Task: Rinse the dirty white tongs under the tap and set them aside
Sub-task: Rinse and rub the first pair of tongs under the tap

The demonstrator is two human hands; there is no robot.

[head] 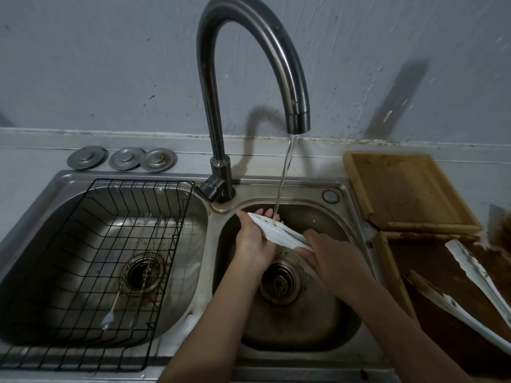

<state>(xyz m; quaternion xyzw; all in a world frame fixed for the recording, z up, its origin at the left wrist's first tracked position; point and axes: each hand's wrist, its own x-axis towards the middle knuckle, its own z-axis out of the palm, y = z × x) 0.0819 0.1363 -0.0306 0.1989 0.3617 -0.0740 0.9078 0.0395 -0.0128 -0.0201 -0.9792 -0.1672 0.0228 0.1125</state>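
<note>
White tongs (276, 232) lie across both my hands over the right sink basin (326, 217). A thin stream of water (284, 178) runs from the curved steel tap (276, 45) onto their far end. My left hand (253, 241) cups that end from below. My right hand (329, 257) grips the near end, which it hides. A second pair of white tongs (475, 283), smeared with brown, rests on a wooden tray at the right.
A black wire rack (116, 244) sits in the left basin with two long forks (143, 258) in it. Three metal drain plugs (124, 158) lie behind it. Two wooden trays (409, 186) stand on the counter to the right.
</note>
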